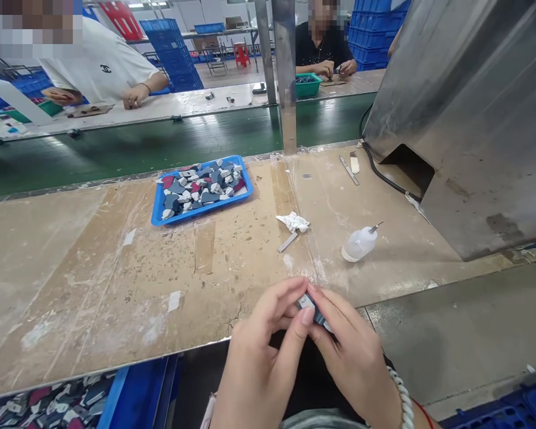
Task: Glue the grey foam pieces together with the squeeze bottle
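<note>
My left hand [261,351] and my right hand [352,357] meet at the near edge of the worn workbench [93,280]. Together their fingertips pinch a small grey-blue part [311,307] with a white patch on it. Both hands are closed on it, thumbs and forefingers pressed to its sides. Most of the part is hidden by my fingers. A beaded bracelet sits on my right wrist. Past my hands lie a small squeeze bottle [360,243] on its side, a crumpled white tissue [293,221] and a thin metal strip [287,242].
A blue tray [157,215] of several grey, white and red small parts sits mid-bench. A big metal housing [469,113] fills the right. A green conveyor belt [129,149] runs behind; two people work across it. Blue bins of parts [44,402] sit below the bench edge.
</note>
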The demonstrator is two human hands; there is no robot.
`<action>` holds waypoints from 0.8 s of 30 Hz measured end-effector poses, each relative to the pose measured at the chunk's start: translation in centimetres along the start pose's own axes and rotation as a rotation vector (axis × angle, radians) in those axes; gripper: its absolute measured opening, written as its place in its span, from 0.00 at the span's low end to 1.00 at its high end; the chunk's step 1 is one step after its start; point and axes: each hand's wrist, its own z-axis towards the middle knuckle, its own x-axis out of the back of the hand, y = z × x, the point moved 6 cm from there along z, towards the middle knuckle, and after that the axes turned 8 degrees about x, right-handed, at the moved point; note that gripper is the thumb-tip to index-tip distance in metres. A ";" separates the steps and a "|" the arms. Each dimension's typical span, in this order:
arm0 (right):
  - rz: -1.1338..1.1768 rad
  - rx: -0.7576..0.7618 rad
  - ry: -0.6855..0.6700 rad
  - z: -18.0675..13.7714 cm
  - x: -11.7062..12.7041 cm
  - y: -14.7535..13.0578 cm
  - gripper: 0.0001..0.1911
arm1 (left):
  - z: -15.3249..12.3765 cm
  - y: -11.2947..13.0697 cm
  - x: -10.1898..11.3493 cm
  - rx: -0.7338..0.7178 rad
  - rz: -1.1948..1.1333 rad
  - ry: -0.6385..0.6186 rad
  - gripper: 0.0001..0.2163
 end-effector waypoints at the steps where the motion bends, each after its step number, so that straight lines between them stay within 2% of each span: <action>1: 0.070 -0.029 0.000 0.2 0.2 0.0 0.19 | -0.2 -0.1 0.3 -0.002 -0.007 0.023 0.13; 5: 0.305 -0.160 0.026 0.7 0.7 -0.1 0.14 | -0.9 0.6 1.7 -0.038 0.087 0.240 0.07; 8: 0.297 -0.153 0.074 0.9 1.2 -0.8 0.14 | -1.8 1.7 1.9 -0.085 0.106 0.361 0.04; 12: 0.290 -0.129 0.120 0.7 1.4 -1.6 0.16 | -2.9 2.6 1.6 -0.158 0.106 0.474 0.06; 17: 0.256 -0.134 0.129 0.2 1.5 -1.7 0.18 | -3.4 3.7 0.9 -0.418 0.205 0.418 0.06; 21: 0.196 -0.110 0.133 0.1 1.8 -2.3 0.17 | -3.7 3.5 0.6 -0.342 0.247 0.534 0.06; 24: 0.081 -0.117 0.128 -0.2 2.0 -2.7 0.14 | -4.1 3.8 0.0 -0.376 0.175 0.563 0.07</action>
